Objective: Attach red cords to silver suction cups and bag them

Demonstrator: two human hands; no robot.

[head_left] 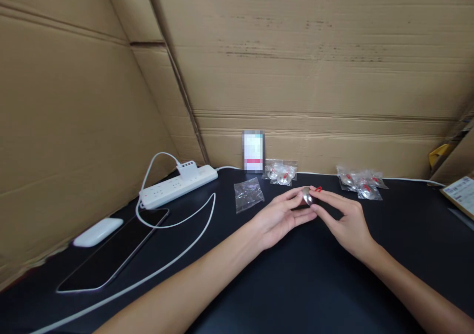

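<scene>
Over the dark table, a small shiny domed metal disc with a red cord loop, which looks like a finger cymbal, is held between both hands. The fingers and thumb of my left hand close on its left edge. From the other side, my right hand pinches it near the red loop, with thumb and forefinger. Part of the disc is hidden by the fingers. To the left of my left hand lies a crumpled clear plastic bag.
Bagged metal discs with red cords lie near the cardboard wall. More bagged discs are farther right. On the left are a white power strip, a dark phone, a white case and a looping white cable.
</scene>
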